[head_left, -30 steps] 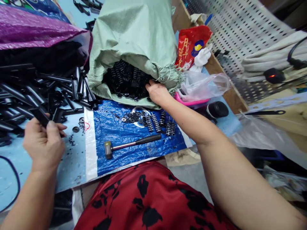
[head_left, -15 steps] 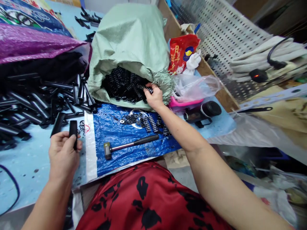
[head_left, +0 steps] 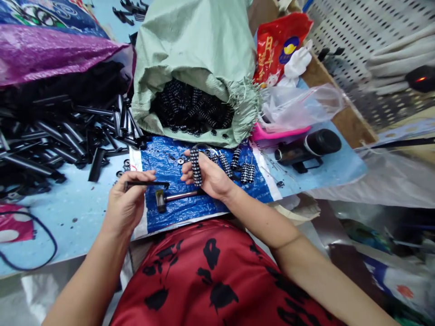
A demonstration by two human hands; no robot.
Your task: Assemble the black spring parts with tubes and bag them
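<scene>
My left hand (head_left: 126, 204) pinches a long, narrow black plastic piece (head_left: 147, 183), held level and edge-on above the table. In my right hand (head_left: 217, 177) is a black roller covered in rows of small white marks (head_left: 196, 168), gripped upright between thumb and fingers. The two pieces are apart. Just below lies a mallet (head_left: 161, 201) on a blue plastic sheet (head_left: 180, 217); my right hand covers part of its handle. More such rollers (head_left: 247, 173) lie on the sheet to the right. A pale green sack (head_left: 200, 40) gapes behind, full of similar rollers.
Black channel-shaped pieces (head_left: 50, 136) are heaped at left before a purple bag (head_left: 64, 54). On the right are a black bottle (head_left: 307, 147), a clear plastic bag (head_left: 302, 106), a red packet (head_left: 277, 47) and a wooden edge board (head_left: 353, 120). A cable (head_left: 50, 235) loops at lower left.
My right hand has come out of the sack's mouth with a roller, back over the blue sheet. My left hand has moved right and turned the black piece from upright to level.
</scene>
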